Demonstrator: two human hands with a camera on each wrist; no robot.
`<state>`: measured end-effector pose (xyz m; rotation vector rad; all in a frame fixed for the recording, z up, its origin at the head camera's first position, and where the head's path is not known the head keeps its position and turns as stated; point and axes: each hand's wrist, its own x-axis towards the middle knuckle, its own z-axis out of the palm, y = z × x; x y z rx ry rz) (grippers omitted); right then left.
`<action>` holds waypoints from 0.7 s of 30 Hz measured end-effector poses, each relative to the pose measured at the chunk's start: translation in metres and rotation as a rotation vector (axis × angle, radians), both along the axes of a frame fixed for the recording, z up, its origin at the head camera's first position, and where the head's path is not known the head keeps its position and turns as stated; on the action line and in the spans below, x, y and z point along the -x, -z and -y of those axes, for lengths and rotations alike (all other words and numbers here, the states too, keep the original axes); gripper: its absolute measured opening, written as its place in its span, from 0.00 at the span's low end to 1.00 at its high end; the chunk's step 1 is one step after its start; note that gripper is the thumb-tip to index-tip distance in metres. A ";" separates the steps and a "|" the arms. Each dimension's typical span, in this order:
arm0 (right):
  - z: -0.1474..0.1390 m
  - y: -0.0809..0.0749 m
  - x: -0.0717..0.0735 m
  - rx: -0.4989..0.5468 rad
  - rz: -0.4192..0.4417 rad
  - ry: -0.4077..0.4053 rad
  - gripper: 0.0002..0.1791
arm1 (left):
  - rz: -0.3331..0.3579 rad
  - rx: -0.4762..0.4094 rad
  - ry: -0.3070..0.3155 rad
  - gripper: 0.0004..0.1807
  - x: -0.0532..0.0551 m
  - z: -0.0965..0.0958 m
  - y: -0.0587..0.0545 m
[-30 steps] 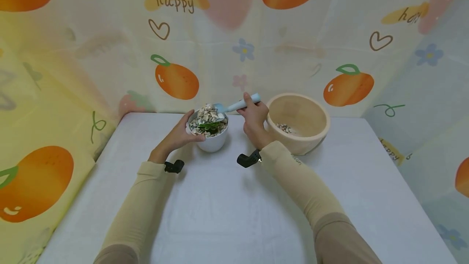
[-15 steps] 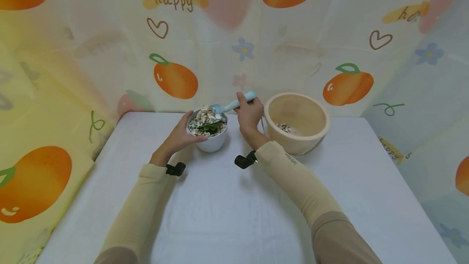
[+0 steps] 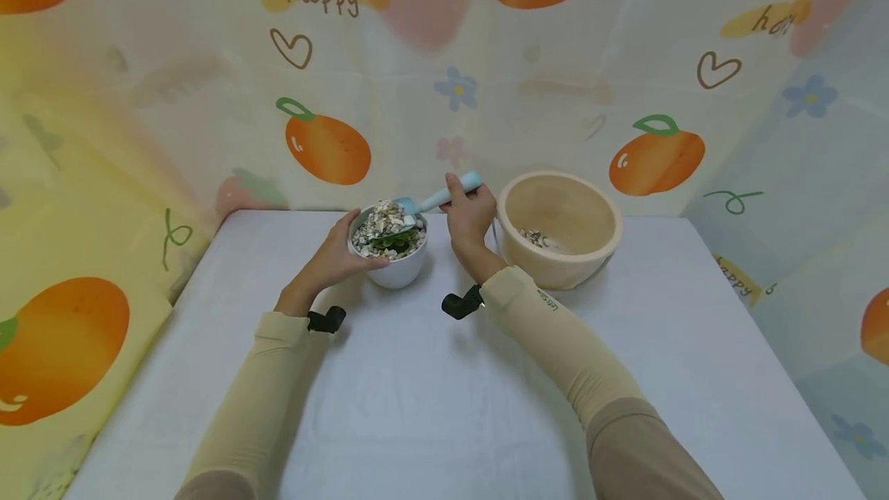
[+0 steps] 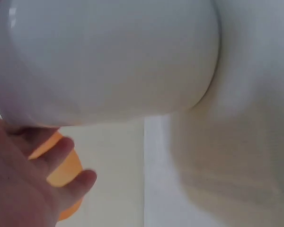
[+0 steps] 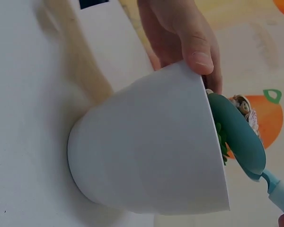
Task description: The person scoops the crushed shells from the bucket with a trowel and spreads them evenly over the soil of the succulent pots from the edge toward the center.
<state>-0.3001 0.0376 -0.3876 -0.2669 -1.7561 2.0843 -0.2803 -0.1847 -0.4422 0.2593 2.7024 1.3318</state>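
Note:
My left hand (image 3: pixel 329 259) grips a white flower pot (image 3: pixel 396 275) at its rim, thumb on the near side and fingers round the left. Pale shell-like chips (image 3: pixel 378 218) heap up in the pot around a small green leafy plant (image 3: pixel 400 242). In my right hand (image 3: pixel 472 224) is the handle of a light-blue toy-like trowel (image 3: pixel 441 197). Its blue-green blade (image 5: pixel 239 135) slants across the pot's mouth, above the green leaves, with chips visible behind it in the right wrist view. The left wrist view shows the pot's smooth side (image 4: pixel 113 61) and base against the cloth.
A large cream-coloured round planter (image 3: pixel 596 255) stands right of the pot, close beside my right hand, with a few chips (image 3: pixel 536 239) left at its bottom. White cloth (image 3: pixel 417 407) covers the table. A curtain printed with oranges (image 3: pixel 326 149) hangs behind.
My right hand has shifted slightly left, away from the planter, and the trowel's handle has come with it. The left hand keeps its hold on the pot.

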 end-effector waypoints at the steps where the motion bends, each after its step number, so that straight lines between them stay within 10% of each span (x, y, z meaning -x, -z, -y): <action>1: 0.001 0.000 0.000 -0.001 -0.005 0.000 0.13 | 0.007 -0.004 0.013 0.66 0.002 0.001 0.000; 21: 0.015 0.003 -0.002 -0.078 -0.031 0.009 0.15 | -0.116 0.005 -0.080 0.62 -0.022 -0.015 -0.003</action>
